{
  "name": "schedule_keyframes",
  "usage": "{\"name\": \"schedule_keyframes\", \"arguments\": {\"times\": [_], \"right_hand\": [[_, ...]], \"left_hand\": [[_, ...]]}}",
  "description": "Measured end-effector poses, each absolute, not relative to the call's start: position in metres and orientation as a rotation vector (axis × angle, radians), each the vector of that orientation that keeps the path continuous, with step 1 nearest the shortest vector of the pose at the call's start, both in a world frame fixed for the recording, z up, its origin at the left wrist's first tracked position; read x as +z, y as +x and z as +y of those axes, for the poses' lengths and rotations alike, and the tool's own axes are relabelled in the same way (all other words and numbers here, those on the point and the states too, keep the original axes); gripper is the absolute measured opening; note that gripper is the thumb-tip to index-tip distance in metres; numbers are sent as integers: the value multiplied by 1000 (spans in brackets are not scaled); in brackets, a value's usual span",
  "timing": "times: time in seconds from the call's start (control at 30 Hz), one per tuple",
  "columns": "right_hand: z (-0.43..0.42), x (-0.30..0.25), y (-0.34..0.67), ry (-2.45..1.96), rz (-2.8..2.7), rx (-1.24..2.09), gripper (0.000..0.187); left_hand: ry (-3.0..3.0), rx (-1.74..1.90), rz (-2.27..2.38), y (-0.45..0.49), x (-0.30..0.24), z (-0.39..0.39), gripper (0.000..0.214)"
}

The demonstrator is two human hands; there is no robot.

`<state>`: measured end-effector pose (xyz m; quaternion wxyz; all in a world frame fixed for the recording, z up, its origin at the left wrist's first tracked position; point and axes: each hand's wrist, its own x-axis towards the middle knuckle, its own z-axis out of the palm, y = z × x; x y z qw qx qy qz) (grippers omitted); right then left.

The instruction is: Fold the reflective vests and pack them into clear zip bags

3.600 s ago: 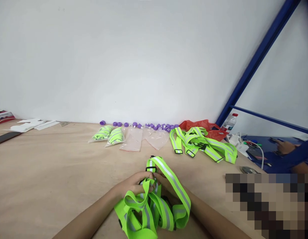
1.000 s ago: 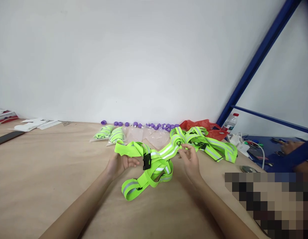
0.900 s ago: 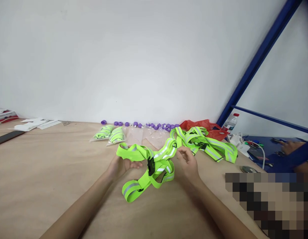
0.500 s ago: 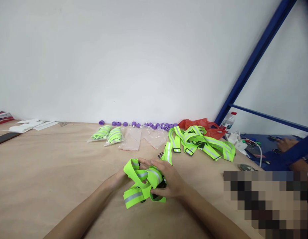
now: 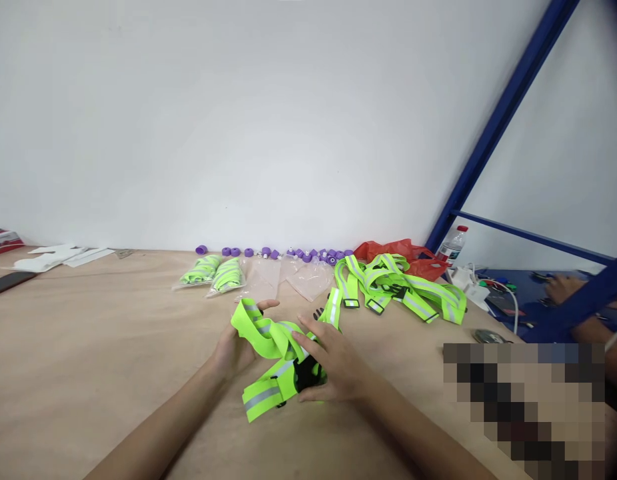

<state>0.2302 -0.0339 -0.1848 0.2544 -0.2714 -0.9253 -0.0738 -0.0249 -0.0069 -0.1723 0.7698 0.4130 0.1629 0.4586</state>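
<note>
Between my hands, low over the table, is a neon-yellow reflective strap [image 5: 271, 340] with a silver stripe, gathered in loose loops. My left hand [image 5: 233, 350] supports the loops from the left, its thumb and fingers partly behind them. Around the right part, near a black plastic buckle [image 5: 307, 373], curves my right hand [image 5: 338, 363], thumb below and fingers above. One flat strap end hangs toward me at the lower left. Just behind the right hand a strap piece [image 5: 333, 308] with black buckle prongs shows; whether it joins the held strap I cannot tell.
Two bagged straps [image 5: 226, 275], clear plastic bags [image 5: 261, 279] and several purple caps [image 5: 273, 254] lie along the wall. More straps [image 5: 413, 287] are piled by a red bag [image 5: 388, 249]. A bottle [image 5: 453, 245] and blue frame [image 5: 488, 147] stand right, near another person's hand [image 5: 563, 290].
My left hand has drawn left with the loops, spreading them from my right hand. The right fingers have lifted and spread, and the black buckle shows more fully. The view shifted slightly.
</note>
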Motion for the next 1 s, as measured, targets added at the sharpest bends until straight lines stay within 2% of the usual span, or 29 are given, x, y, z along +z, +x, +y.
{"name": "schedule_keyframes", "arguments": {"times": [0.2, 0.27, 0.47, 0.6, 0.8, 1.0], "right_hand": [[-34, -188, 230, -798, -2531, 13, 120], [-34, -190, 229, -806, -2502, 91, 120], [-31, -194, 228, -711, -2347, 219, 100], [-28, -192, 233, -667, -2195, 409, 78], [-28, -191, 240, -816, -1888, 632, 52], [-23, -193, 239, -831, -1445, 1007, 37]], "left_hand": [[781, 1015, 354, -23, -172, -9, 62], [758, 1014, 322, -22, -173, -9, 56], [797, 950, 244, -18, -172, -11, 57], [856, 905, 305, -13, -174, -13, 48], [903, 804, 439, -7, -188, -13, 54], [1023, 730, 558, -3, -181, -19, 50]]}}
